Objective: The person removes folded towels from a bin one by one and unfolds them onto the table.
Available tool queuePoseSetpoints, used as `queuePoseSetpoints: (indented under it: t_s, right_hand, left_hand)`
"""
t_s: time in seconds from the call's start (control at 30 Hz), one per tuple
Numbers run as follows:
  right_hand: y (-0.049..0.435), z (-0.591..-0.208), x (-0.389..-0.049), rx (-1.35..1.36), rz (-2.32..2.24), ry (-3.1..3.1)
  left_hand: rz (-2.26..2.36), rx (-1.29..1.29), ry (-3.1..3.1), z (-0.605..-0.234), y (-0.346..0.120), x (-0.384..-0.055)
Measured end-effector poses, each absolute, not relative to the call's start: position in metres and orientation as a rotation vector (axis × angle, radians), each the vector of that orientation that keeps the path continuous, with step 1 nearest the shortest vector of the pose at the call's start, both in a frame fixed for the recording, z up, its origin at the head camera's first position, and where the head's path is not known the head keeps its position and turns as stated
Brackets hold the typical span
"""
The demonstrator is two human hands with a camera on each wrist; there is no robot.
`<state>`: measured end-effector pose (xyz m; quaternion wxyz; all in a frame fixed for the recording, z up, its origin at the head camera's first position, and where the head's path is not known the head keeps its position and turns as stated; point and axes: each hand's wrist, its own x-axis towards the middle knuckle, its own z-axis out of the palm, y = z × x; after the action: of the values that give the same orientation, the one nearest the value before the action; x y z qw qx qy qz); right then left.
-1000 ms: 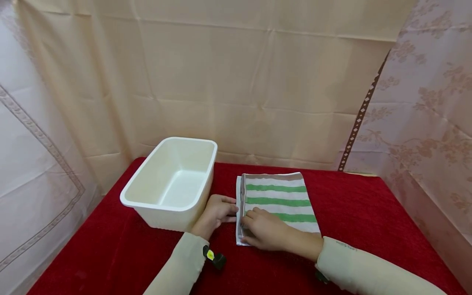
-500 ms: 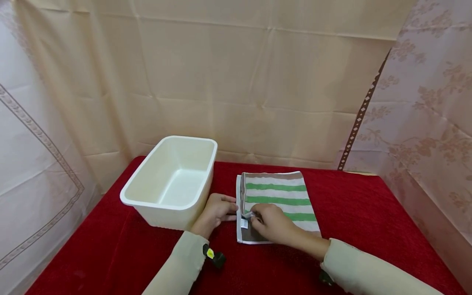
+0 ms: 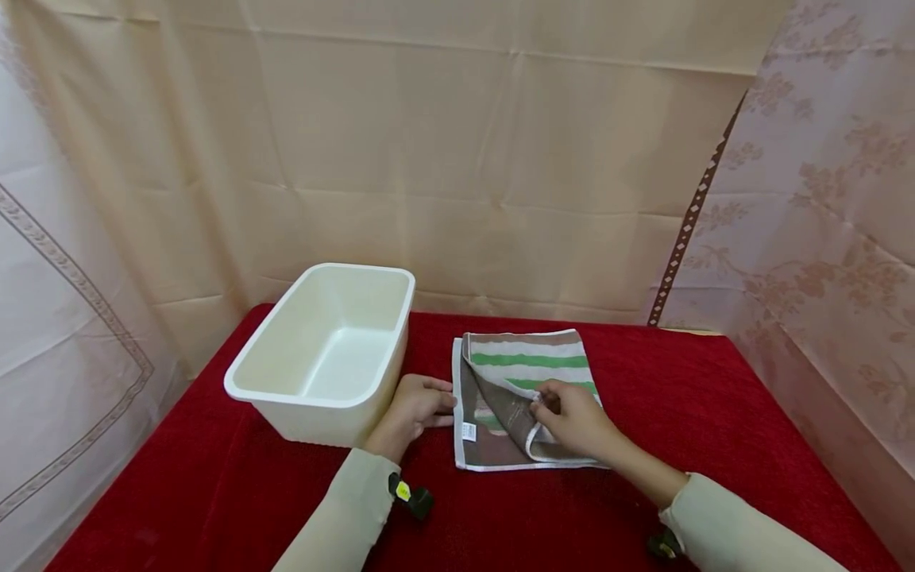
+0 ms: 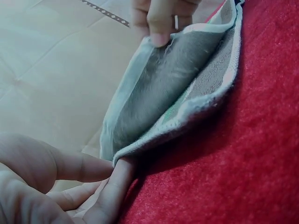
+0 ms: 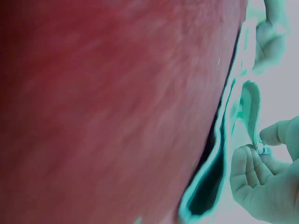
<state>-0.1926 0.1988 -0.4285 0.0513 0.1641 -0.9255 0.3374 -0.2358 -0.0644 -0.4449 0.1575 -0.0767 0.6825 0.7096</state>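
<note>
A folded towel (image 3: 529, 349), striped green, white and brown, lies on the table with its near-left corner peeled back to show a brown underside and a small white label. My right hand (image 3: 575, 415) pinches the lifted corner between thumb and fingers, above the towel's right half. In the right wrist view, that hand (image 5: 266, 182) holds the edge at its fingertips. My left hand (image 3: 418, 409) is at the towel's left edge. Up close in the left wrist view, its thumb (image 4: 84, 168) lies over the edge and a finger (image 4: 119, 186) under it, pinching the lower layer.
A cream plastic basin (image 3: 286, 401) stands left of the towel, close beside my left wrist. Red velvet cloth (image 3: 679, 405) covers the table. Beige curtains (image 3: 457, 159) hang behind, with patterned drapes (image 3: 822, 238) at the right.
My right hand has taken the towel's top layer by its near-left corner and drawn it up and to the right, uncovering the label and brown inside. The left hand stays at the left edge.
</note>
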Motion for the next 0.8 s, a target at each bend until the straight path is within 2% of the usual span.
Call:
queuePoseSetpoints:
  t_s: [0.4,0.6,0.8]
  right_hand:
    - [0.255,-0.43,-0.196,0.252,1.01,-2.856]
    - [0.257,-0.422,-0.208,0.276,0.935,-2.975]
    - [0.254,-0.412,-0.232,0.427,0.803,-3.054]
  left_hand:
    - [2.02,-0.204,1.972,-0.444,-0.066,-0.235]
    - [2.019,-0.218,1.967,-0.444,-0.066,-0.236]
    - [2.02,-0.221,1.966,-0.444,-0.065,-0.236]
